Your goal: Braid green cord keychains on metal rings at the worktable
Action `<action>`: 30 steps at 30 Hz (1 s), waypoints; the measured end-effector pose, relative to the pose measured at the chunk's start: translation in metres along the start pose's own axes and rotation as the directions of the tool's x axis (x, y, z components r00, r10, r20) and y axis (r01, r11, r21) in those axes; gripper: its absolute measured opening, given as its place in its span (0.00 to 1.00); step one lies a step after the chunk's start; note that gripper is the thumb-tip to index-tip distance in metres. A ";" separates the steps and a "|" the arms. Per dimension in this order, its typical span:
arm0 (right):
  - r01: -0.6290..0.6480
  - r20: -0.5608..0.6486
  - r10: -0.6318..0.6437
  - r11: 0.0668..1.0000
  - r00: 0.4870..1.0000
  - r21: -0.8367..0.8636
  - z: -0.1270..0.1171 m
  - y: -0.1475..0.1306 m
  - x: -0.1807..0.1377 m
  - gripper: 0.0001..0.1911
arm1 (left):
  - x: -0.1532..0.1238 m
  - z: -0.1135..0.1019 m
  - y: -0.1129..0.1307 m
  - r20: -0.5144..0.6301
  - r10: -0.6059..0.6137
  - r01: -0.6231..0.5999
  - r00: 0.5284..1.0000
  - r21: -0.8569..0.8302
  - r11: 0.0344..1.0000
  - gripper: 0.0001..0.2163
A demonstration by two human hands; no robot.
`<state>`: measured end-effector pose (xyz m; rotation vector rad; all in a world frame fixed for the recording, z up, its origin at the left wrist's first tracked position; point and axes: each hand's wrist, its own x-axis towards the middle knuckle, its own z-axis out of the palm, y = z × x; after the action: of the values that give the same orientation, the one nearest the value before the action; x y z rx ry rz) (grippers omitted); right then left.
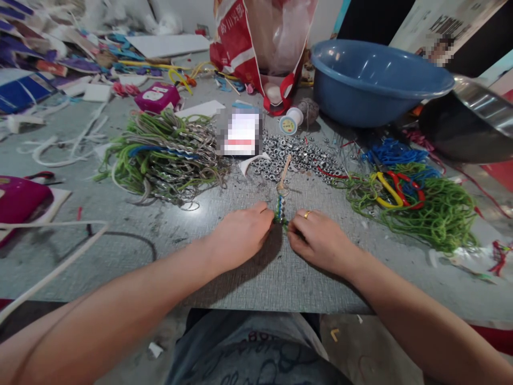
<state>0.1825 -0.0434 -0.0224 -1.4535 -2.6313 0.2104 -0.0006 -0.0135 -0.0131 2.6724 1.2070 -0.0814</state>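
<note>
Left hand (240,235): I see it pinched on the braid (280,209).
Right hand (320,240): pinched on it too.
Risk: a slack grip, I judge, loosens the braid.

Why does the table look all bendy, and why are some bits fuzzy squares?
Head view: the wide lens bows the table and stretches the arms; two patches are pixelated, on a packet mid-table and the poster top right; soft shadow lies under the left hand and right hand pinching the braided cord; the steel bowl glints.
</note>
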 end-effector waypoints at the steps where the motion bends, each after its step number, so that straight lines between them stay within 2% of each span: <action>1: -0.013 -0.013 0.013 1.000 1.000 0.006 0.000 0.000 -0.001 0.11 | 0.001 -0.002 0.000 0.024 0.014 -0.013 1.000 -0.025 1.000 0.09; 5: -0.056 -0.055 0.055 0.998 0.997 -0.016 -0.001 -0.001 -0.001 0.12 | 0.003 -0.008 0.000 0.128 0.094 -0.086 0.987 -0.072 0.994 0.09; 9: -0.070 -0.023 0.068 0.995 0.997 -0.076 -0.001 -0.002 0.000 0.09 | 0.003 -0.010 -0.001 0.155 0.162 -0.151 0.975 -0.080 0.985 0.08; 14: 0.036 0.040 -0.032 0.995 0.999 -0.093 -0.005 -0.002 0.001 0.11 | 0.002 -0.013 -0.003 0.178 0.236 -0.222 0.955 -0.095 0.970 0.07; 20: 0.110 0.136 -0.110 0.994 0.985 0.003 -0.010 0.000 0.000 0.09 | 0.003 -0.016 -0.005 0.200 0.277 -0.261 0.940 -0.100 0.960 0.07; 26: 0.100 0.150 -0.108 0.993 0.983 0.059 -0.010 0.001 -0.002 0.08 | 0.003 -0.016 -0.006 0.198 0.272 -0.257 0.942 -0.096 0.962 0.07; 30: 0.104 0.145 -0.114 0.992 0.983 0.072 -0.010 0.003 -0.002 0.09 | 0.003 -0.014 -0.008 0.172 0.267 -0.237 0.948 -0.177 0.955 0.07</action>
<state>0.1873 -0.0429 -0.0133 -1.3173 -2.7832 0.4033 -0.0050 -0.0028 -0.0017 2.5868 0.7729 -0.1958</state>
